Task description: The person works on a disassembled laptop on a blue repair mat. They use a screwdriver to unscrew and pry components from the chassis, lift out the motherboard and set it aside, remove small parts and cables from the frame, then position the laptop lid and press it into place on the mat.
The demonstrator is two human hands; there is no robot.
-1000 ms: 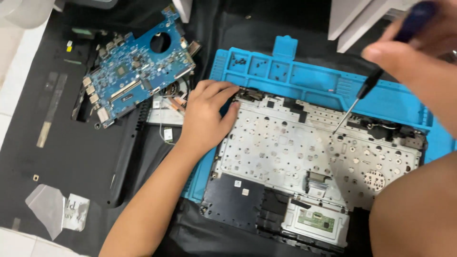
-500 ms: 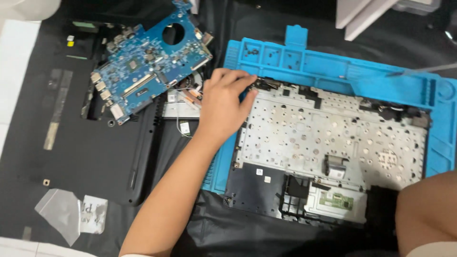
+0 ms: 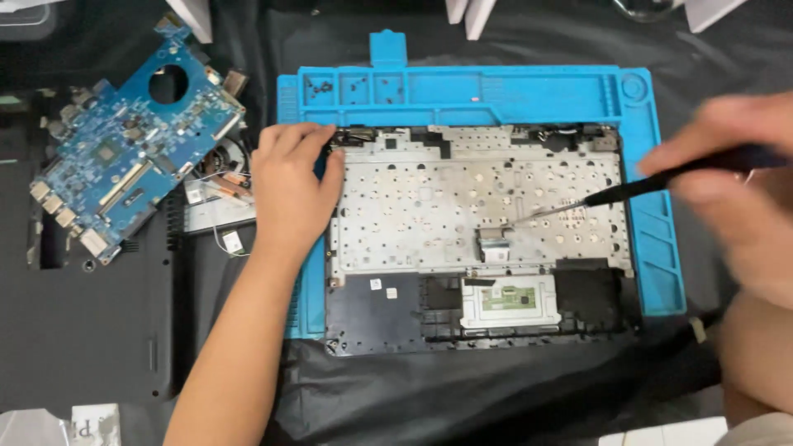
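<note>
An opened laptop shell [image 3: 429,215] with a silver keyboard backplate lies on a blue repair mat [image 3: 462,95]. My left hand [image 3: 289,186] rests flat on the shell's upper left corner, fingers on its edge. At the right, my right hand [image 3: 731,177], blurred, grips a black screwdriver [image 3: 636,190]. The screwdriver's thin metal tip points left and touches the backplate near a small ribbon connector [image 3: 496,239]. A touchpad board [image 3: 508,299] sits in the lower middle of the shell.
A blue motherboard [image 3: 124,165] lies tilted at the upper left on a black laptop bottom cover [image 3: 83,322]. A cooling fan part with wires [image 3: 219,194] sits between it and the mat. Black cloth covers the table; small screws lie in the mat's top trays [image 3: 339,85].
My right hand with the screwdriver left the view, then came back in from the right, and its tip now rests on the backplate. The view shifted. My left hand stayed on the shell's corner.
</note>
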